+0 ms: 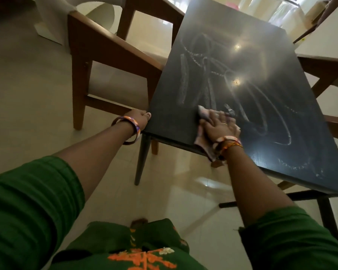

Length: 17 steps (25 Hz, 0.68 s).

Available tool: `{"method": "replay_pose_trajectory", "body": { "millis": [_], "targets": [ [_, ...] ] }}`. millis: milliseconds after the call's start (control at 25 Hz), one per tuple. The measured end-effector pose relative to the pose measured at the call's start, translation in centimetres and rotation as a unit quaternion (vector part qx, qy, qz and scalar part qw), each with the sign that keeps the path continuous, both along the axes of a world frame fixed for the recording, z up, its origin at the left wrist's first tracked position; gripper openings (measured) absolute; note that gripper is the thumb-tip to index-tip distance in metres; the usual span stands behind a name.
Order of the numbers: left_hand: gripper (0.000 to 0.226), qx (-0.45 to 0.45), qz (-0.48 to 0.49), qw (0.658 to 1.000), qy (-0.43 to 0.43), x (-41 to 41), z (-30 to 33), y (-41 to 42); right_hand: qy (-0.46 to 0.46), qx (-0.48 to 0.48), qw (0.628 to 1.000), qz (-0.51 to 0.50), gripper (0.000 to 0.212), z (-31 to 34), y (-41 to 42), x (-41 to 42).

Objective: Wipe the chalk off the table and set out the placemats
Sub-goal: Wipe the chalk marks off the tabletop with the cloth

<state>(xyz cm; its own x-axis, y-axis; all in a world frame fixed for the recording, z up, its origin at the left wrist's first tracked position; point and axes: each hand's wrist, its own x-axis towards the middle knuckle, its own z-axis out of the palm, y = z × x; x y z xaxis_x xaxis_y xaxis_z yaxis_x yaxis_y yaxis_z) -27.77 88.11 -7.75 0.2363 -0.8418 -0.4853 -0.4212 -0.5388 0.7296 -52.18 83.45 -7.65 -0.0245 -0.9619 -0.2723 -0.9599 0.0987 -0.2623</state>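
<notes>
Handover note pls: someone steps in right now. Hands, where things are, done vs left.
Left hand: grips the near left corner of the black table, steadying it.
Right hand: presses a pinkish cloth flat on the tabletop near the front edge; part of the cloth hangs over that edge.
Done: the strip by the near left corner looks clean.
Left: chalk marks cover most of the top, middle through to the right end. No placemats in view, so none are set out yet.
Wooden chair stands at the table's left side.
</notes>
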Motion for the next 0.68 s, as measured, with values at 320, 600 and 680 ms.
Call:
{"method": "replay_pose_trajectory", "body": {
  "millis": [320,600,680],
  "targets": [
    [0.037,0.024,-0.046,0.998,-0.041,0.2,0.6,-0.4,-0.015,0.021,1.0,0.004,0.061,1.3,1.8,6.4],
    [0.04,0.05,-0.104,0.99,-0.082,0.7,1.2,-0.6,-0.014,-0.027,0.995,0.096,0.058,-0.1,-1.5,5.6],
    [0.041,0.048,-0.114,0.988,-0.094,0.6,1.2,-0.5,0.013,-0.032,0.999,0.0,0.06,-0.2,-2.8,-0.5]
  ]
}}
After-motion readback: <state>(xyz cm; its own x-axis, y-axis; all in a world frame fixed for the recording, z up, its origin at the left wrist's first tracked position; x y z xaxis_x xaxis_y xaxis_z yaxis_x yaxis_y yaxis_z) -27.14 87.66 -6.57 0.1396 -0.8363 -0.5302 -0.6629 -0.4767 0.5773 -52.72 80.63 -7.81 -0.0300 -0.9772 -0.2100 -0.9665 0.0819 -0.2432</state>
